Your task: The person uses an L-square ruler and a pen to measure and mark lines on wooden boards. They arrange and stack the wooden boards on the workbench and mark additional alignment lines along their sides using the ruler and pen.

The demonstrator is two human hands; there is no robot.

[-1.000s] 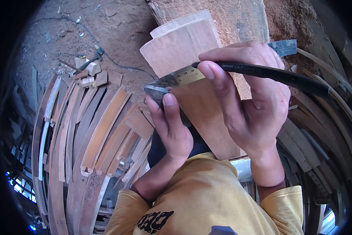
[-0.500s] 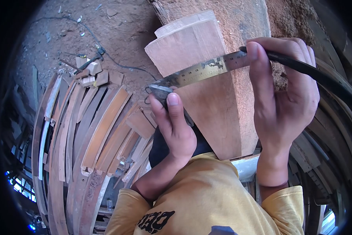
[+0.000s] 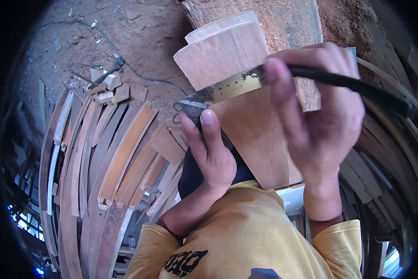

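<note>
A try square with a worn, brassy ruled blade [image 3: 239,86] lies across a light wooden board [image 3: 251,128]. My left hand [image 3: 213,158] grips the square's dark stock [image 3: 193,109], thumb on top, at the board's left edge. In my right hand [image 3: 320,107], thumb and fingers pinch a long black pencil-like stick [image 3: 353,83]; its exact kind is unclear. That hand is smeared by motion and hides the blade's right end. Beyond the blade, the board's wider far part [image 3: 223,53] shows a stepped, slightly curved end.
Under the board is a rough wooden slab [image 3: 292,23] dusted with sawdust. Many curved wood strips [image 3: 120,158] are stacked at left. Small wood blocks [image 3: 111,83] and a black cable [image 3: 148,81] lie on the dirt floor. More timber [image 3: 371,181] stands at right.
My right hand has moved left along the blade with the black stick, covering more of the ruled markings. My left hand and the square stay nearly where they were.
</note>
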